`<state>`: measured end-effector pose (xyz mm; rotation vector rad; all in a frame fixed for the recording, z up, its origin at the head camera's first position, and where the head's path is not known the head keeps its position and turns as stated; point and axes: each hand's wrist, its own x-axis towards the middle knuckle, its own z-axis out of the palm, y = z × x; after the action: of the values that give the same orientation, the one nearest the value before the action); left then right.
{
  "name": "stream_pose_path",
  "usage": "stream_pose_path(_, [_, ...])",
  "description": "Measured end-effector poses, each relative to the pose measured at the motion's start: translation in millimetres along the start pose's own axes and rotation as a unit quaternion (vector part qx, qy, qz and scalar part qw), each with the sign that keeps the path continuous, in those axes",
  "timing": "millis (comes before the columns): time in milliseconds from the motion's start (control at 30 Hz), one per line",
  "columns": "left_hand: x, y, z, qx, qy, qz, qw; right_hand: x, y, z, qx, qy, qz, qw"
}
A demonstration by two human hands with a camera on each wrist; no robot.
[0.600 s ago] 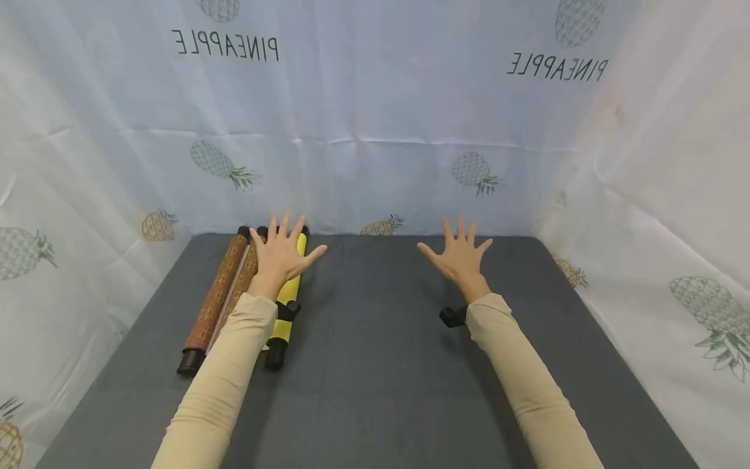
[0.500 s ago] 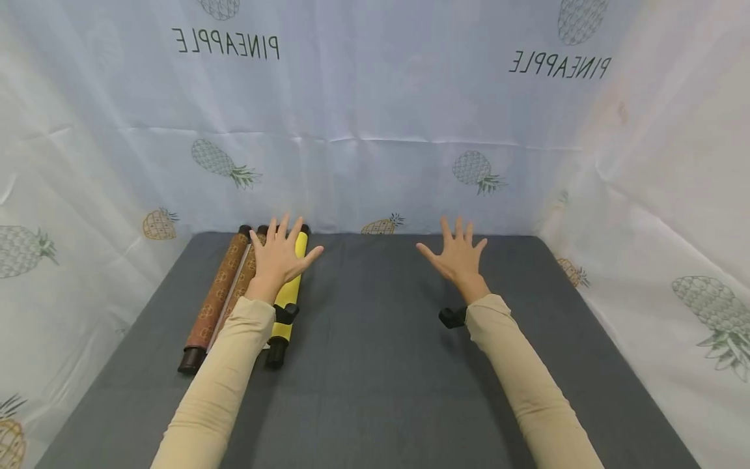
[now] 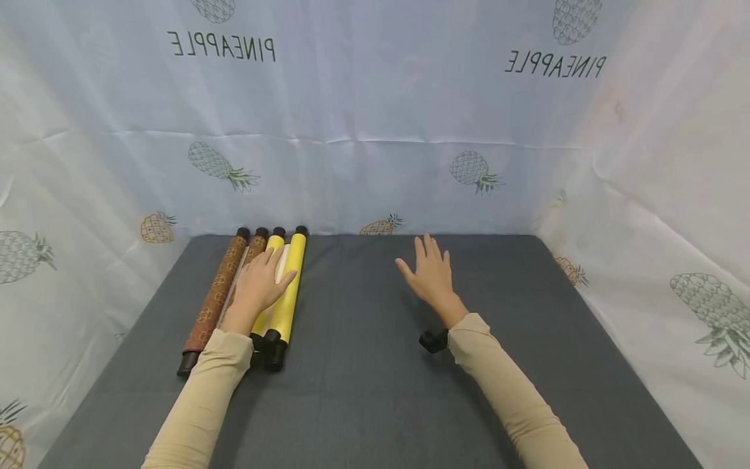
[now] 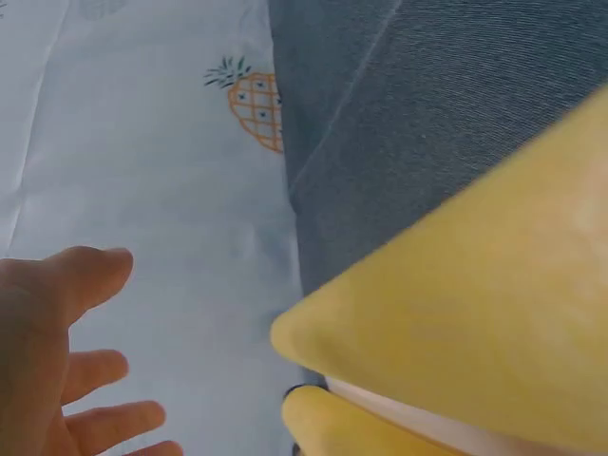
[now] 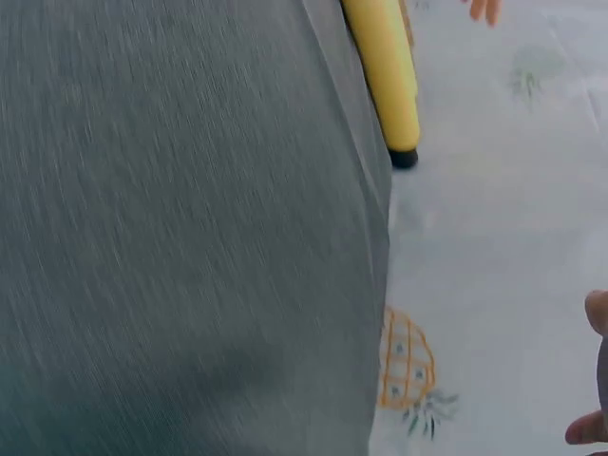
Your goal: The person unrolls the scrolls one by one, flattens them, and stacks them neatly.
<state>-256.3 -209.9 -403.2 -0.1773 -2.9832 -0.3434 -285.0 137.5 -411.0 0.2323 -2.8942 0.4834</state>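
Note:
A brown scroll (image 3: pixel 218 290) with a gold floral pattern and dark end knobs lies on the left of the table, its two rolls side by side. Right of it is a yellow scroll (image 3: pixel 291 286), also a pair of rolls with a pale strip between. My left hand (image 3: pixel 254 286) is over both scrolls, fingers extended and holding nothing; it hides part of them. In the left wrist view the yellow rolls (image 4: pixel 465 304) fill the lower right, apart from the thumb. My right hand (image 3: pixel 432 277) hovers over the table right of centre, its fingers straight and nothing in it.
A dark grey cloth (image 3: pixel 363 391) covers the table. White curtains (image 3: pixel 375 85) printed with pineapples stand behind and on both sides. Each wrist carries a small black camera, such as the right camera (image 3: pixel 433 340).
Both hands have drawn back a little and moved left, their spread fingers coming closer together. More of the yellow scroll now shows. The scrolls have stayed in place.

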Motion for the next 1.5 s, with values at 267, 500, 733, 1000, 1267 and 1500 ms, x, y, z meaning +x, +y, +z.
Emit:
stream_pose_path(267, [-16.4, -12.2, 5.4, -0.021, -0.024, 0.018, 0.9993, -21, -29, 27.7, 0.011, 0.001, -0.028, 1.000])
stream_pose_path(500, [-32.0, -27.1, 11.3, -0.024, -0.058, 0.002, 0.9980, -40, -65, 55.5, 0.014, -0.015, -0.054, 0.998])
stream_pose_path(733, [-44.2, -37.3, 12.6, -0.031, -0.088, 0.003, 0.9956, -59, -107, 81.8, -0.025, -0.030, -0.101, 0.994])
stream_pose_path(1000, [-52.8, -42.7, 15.5, -0.061, -0.084, 0.025, 0.9942, -73, -147, 95.3, -0.030, -0.061, -0.116, 0.991])
stream_pose_path(1267, [-64.8, -51.2, 6.5, -0.087, -0.078, 0.059, 0.9914, -75, -183, 97.6, 0.004, -0.128, -0.154, 0.980])
stream_pose_path(1500, [-67.7, -57.4, 8.8, -0.093, -0.097, 0.083, 0.9874, -77, -200, 101.8, 0.021, -0.127, -0.187, 0.974])
